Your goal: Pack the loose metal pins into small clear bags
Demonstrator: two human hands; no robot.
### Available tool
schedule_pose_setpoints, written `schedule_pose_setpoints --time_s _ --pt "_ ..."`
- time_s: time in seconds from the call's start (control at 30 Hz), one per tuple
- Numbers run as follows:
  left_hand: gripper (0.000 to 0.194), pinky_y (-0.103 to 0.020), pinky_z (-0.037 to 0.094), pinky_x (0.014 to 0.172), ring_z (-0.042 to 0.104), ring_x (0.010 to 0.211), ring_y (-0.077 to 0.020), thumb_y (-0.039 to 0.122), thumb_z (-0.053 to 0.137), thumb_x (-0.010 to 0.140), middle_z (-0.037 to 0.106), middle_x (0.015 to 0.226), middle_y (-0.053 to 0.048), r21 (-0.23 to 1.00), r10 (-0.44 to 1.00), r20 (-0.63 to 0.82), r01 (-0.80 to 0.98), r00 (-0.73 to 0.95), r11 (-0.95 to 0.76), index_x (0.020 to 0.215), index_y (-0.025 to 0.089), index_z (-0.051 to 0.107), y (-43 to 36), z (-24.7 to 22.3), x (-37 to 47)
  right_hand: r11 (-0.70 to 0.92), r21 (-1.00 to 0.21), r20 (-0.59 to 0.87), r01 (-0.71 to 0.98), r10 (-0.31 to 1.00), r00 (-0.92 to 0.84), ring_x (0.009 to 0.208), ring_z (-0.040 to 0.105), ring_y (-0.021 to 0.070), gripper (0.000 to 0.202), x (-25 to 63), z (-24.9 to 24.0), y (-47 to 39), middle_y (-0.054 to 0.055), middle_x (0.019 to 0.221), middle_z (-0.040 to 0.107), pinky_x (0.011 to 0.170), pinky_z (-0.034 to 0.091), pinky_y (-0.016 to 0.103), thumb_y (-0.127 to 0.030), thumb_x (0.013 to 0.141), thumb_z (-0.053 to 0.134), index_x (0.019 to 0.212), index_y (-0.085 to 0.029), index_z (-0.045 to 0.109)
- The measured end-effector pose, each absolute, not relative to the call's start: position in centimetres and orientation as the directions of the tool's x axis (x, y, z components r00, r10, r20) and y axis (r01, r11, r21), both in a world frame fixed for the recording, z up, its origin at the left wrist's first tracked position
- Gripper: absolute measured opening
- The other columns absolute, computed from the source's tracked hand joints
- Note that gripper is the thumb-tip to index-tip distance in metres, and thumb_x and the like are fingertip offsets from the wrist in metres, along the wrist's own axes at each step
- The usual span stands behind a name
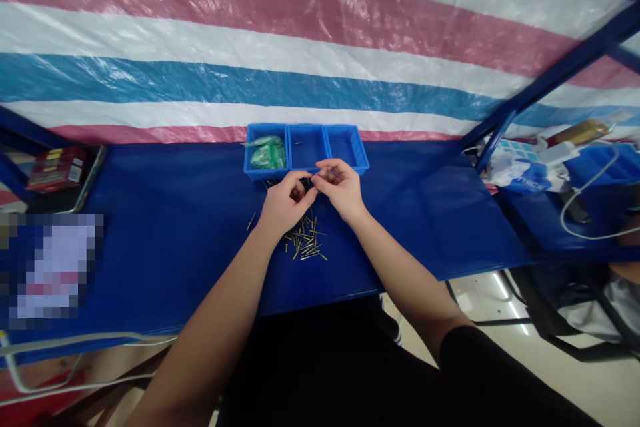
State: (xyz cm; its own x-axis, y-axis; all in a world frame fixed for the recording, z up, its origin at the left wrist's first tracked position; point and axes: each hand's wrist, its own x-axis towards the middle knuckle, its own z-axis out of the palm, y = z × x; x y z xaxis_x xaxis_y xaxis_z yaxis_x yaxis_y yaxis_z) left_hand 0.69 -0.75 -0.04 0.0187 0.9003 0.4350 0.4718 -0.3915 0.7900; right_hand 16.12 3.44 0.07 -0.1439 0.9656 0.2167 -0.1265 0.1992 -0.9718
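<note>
My left hand (286,205) and my right hand (343,191) meet over the blue table, fingertips close together. Both are closed in a pinch. Whatever sits between the fingers is too small and too covered to name. Below them lies a loose pile of thin, gold-coloured metal pins (306,240), pointing in many directions. A single pin (251,221) rests apart, to the left of my left wrist. Just beyond the hands stand three joined blue bins. The left bin holds green plastic packets (268,153). In the middle bin (307,150) lies one small piece.
On the table's left side are a red box (56,169) on a dark tray and a blurred-out pale item (57,267). At the right, a white plastic bag (525,170) and a white cable (575,203) lie near a blue frame post. A striped sheet (300,47) hangs behind.
</note>
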Motion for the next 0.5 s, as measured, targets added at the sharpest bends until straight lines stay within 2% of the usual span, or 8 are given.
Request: schedule_pose_setpoints --time_s 0.27,0.5 --pt "0.013 -0.022 0.044 0.061 0.055 0.055 -0.008 0.032 0.072 0.089 0.058 0.062 0.006 0.765 0.91 0.413 0.529 0.036 -0.368 0.095 0.022 0.066 -0.7 0.01 0.8 0.21 -0.963 0.232 -0.168 0.965 -0.123 0.081 0.063 0.0124 0.029 16.04 0.27 3.3 -0.001 0.086 0.054 0.07 0.057 0.028 -0.028 0.08 0.075 0.104 -0.021 0.059" --pt "0.01 -0.024 0.043 0.061 0.056 0.056 -0.0094 0.03 0.067 0.092 0.059 0.061 0.005 0.725 0.896 0.437 0.557 0.084 -0.406 0.095 0.022 0.072 -0.66 0.05 0.85 0.208 -0.966 0.23 -0.151 0.963 -0.142 0.084 0.062 0.0135 0.028 16.08 0.34 3.34 -0.001 0.087 0.049 0.077 0.06 0.031 -0.029 0.083 0.072 0.105 -0.023 0.056"
